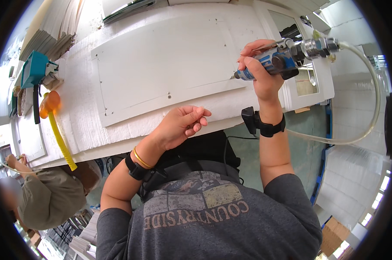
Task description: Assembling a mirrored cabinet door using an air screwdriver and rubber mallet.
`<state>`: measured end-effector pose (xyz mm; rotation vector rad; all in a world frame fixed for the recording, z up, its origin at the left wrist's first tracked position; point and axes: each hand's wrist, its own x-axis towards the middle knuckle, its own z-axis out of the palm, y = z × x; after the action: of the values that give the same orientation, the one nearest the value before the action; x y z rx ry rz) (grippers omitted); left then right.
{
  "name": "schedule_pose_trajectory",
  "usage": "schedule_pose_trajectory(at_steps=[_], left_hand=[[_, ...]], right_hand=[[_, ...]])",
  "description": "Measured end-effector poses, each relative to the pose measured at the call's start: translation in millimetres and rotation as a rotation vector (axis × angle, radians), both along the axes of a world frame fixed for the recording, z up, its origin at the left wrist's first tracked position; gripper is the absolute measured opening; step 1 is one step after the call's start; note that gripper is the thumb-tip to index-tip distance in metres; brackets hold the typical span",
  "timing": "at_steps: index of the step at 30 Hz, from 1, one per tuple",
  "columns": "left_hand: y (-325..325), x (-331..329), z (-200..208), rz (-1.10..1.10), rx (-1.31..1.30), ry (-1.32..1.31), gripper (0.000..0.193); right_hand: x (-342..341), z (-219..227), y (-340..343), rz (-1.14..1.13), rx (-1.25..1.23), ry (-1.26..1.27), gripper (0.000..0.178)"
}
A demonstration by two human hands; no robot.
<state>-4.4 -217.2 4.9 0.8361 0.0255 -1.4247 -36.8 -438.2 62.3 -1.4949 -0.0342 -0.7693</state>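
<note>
My right hand (265, 76) is wrapped round a blue and grey air screwdriver (276, 61), held nearly level. Its thin bit points left, at or just above the right edge of a white panel (157, 60); whether it touches, I cannot tell. From the tool's back end runs a clear air hose (375, 95). My left hand (183, 125) hovers by the panel's near edge, thumb and fingers pinched together; anything between them is too small to make out. Small dark screws or holes (169, 95) dot the panel's near middle and its borders.
A mallet (53, 108) with an orange head and yellow handle lies left on the white padded bench (79, 112), beside a teal tool (35, 69). A white framed door with glass (306, 82) lies right. Another person (53, 195) works at lower left.
</note>
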Motion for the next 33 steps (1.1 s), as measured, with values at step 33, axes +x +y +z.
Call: schedule_pose_trajectory(at_steps=[33], left_hand=[[-37.2, 12.9, 10.3, 0.175, 0.114, -0.149, 0.020]], right_hand=[[8.0, 2.5, -5.4, 0.000, 0.032, 0.114, 0.014]])
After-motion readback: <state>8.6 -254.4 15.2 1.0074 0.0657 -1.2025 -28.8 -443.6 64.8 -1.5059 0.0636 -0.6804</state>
